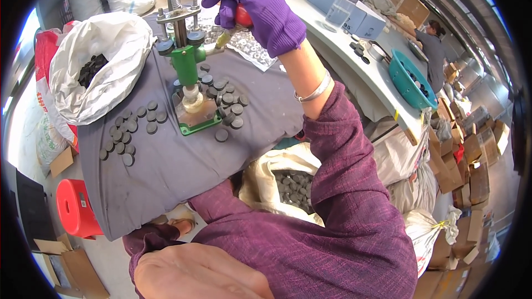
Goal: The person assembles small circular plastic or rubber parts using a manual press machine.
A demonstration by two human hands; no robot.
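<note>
My right hand (257, 8), in a purple knitted glove, is closed round the red ball knob (243, 15) of a hand press lever. The lever's taped shaft (224, 40) runs down to the green hand press (184, 66) on the cloth-covered table. Under the press's ram is a pale round fitting (193, 98) over a metal plate; whether a piece lies beneath it is hidden. Dark round discs (228, 98) lie loose right of the press, with more discs (126, 130) to its left. At the lower edge, bare skin that appears to be my left hand (199, 271) is close by, its fingers hidden.
A white sack (113, 97) of dark pieces stands at the left, above a red stool (77, 208). Another sack (269, 182) of discs is near my lap. Small whitish parts (249, 44) lie behind the press. A teal basin (409, 86) stands on the white table; people work farther off.
</note>
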